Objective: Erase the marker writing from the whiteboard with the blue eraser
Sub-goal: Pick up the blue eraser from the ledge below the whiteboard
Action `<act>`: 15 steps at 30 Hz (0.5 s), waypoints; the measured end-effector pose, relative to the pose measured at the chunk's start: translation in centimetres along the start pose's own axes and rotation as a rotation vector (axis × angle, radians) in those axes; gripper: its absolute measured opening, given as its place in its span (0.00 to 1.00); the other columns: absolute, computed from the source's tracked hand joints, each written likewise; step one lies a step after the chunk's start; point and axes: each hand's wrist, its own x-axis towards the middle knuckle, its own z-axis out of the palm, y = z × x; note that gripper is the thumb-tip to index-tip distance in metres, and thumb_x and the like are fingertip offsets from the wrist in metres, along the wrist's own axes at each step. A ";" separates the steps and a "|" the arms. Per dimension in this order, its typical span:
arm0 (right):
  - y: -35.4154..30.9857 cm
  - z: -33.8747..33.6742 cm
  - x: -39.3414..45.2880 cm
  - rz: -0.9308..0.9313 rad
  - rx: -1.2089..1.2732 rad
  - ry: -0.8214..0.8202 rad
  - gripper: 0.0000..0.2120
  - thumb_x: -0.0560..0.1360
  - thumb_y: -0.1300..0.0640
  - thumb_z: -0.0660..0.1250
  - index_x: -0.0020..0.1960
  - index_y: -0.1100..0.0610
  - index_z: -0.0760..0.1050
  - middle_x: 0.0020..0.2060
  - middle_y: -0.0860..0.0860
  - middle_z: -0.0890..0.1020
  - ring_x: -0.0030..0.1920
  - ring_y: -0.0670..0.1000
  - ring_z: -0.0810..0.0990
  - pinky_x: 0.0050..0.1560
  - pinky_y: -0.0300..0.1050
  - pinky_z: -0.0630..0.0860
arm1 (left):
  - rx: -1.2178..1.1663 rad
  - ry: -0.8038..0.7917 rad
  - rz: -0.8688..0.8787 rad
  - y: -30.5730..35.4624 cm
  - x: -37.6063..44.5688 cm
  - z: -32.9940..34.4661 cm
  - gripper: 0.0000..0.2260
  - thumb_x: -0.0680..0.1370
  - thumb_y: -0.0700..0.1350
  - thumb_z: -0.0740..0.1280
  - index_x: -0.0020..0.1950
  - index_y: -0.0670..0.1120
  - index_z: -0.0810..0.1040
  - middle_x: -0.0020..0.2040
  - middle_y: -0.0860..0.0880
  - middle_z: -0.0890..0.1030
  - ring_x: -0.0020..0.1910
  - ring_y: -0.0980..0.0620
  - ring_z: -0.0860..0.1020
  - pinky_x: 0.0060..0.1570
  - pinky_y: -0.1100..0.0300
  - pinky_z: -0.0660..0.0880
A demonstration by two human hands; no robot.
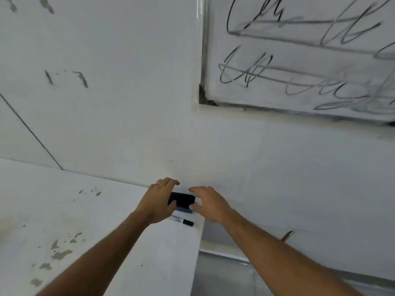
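The blue eraser [183, 201], dark on top with a lighter blue base, lies on a white ledge [85, 231] by the wall. My left hand [159, 199] rests over its left end, fingers curled on it. My right hand [208, 201] is at its right end, fingers spread, thumb touching the eraser's lower right corner. The whiteboard [299, 60] hangs on the wall at upper right, covered in looping black marker writing.
A black-capped marker [182, 220] lies on the ledge just in front of the eraser. The ledge ends at a right edge [198, 242], with floor below. The white wall has chipped paint spots at left.
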 end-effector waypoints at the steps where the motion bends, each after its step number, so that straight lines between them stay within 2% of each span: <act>1: 0.2 0.6 0.7 -0.002 0.002 -0.003 0.28 0.76 0.49 0.70 0.74 0.51 0.68 0.68 0.52 0.76 0.67 0.55 0.71 0.65 0.52 0.72 | 0.010 -0.028 0.027 -0.5 0.3 0.6 0.27 0.74 0.49 0.67 0.73 0.50 0.67 0.70 0.53 0.73 0.66 0.49 0.72 0.67 0.55 0.67; 5: 1.4 2.7 2.4 -0.022 0.020 -0.031 0.23 0.73 0.51 0.72 0.67 0.50 0.74 0.57 0.51 0.82 0.57 0.54 0.78 0.56 0.53 0.78 | 0.051 -0.138 0.066 -2.2 1.3 2.2 0.33 0.71 0.51 0.66 0.77 0.51 0.63 0.73 0.54 0.71 0.72 0.50 0.68 0.71 0.55 0.61; 8: 2.2 3.6 2.7 -0.071 0.014 0.001 0.22 0.74 0.51 0.70 0.68 0.50 0.72 0.59 0.51 0.80 0.59 0.53 0.76 0.59 0.52 0.76 | 0.100 -0.172 0.109 -2.8 1.8 2.9 0.35 0.71 0.51 0.67 0.78 0.50 0.62 0.73 0.53 0.72 0.73 0.50 0.68 0.73 0.56 0.58; 12: 3.0 2.9 2.5 -0.149 0.044 0.082 0.24 0.77 0.49 0.66 0.71 0.50 0.68 0.64 0.50 0.76 0.64 0.50 0.71 0.64 0.46 0.71 | 0.145 -0.090 0.160 -2.5 2.8 2.7 0.32 0.74 0.51 0.68 0.77 0.51 0.64 0.69 0.53 0.75 0.67 0.51 0.73 0.67 0.57 0.64; 15: 3.0 0.5 1.4 -0.173 0.145 0.216 0.29 0.75 0.43 0.66 0.73 0.47 0.63 0.66 0.45 0.73 0.62 0.43 0.72 0.61 0.38 0.72 | 0.040 -0.001 0.155 -1.0 3.4 1.5 0.31 0.73 0.53 0.69 0.75 0.53 0.65 0.65 0.57 0.77 0.61 0.54 0.77 0.62 0.59 0.69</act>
